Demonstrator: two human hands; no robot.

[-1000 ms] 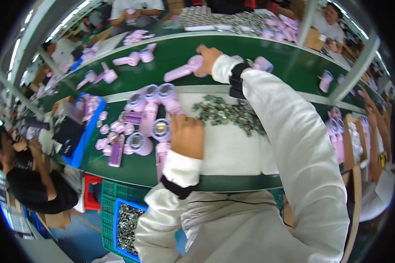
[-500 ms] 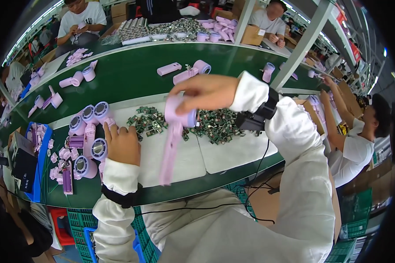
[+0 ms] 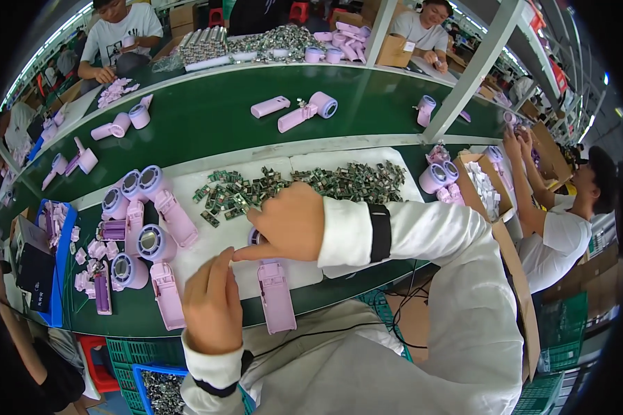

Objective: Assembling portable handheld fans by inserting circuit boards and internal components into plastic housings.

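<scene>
My right hand (image 3: 291, 225) is closed around the round head of a lilac handheld fan housing (image 3: 277, 297). The fan's hollow handle, with its inside showing, points toward me over the table's front edge; my hand hides most of the head. My left hand (image 3: 214, 301) is just left of it, its fingers pressed together and their tips meeting my right thumb. Whatever lies between those fingertips cannot be made out. Beyond my hands, a pile of small green circuit boards (image 3: 356, 183) spreads over a white mat (image 3: 208, 266).
At left lie several fan housings (image 3: 156, 242) and small lilac parts beside a blue bin (image 3: 62, 304). More fan pieces (image 3: 298, 117) rest on the green conveyor (image 3: 208, 114) beyond. A cardboard box (image 3: 481, 187) with white pieces stands at right. Co-workers sit across and at right.
My right hand has lowered the fan housing toward me, turning the handle's hollow side up. The left hand has left the fans at left and come nearer to me, up to my right hand.
</scene>
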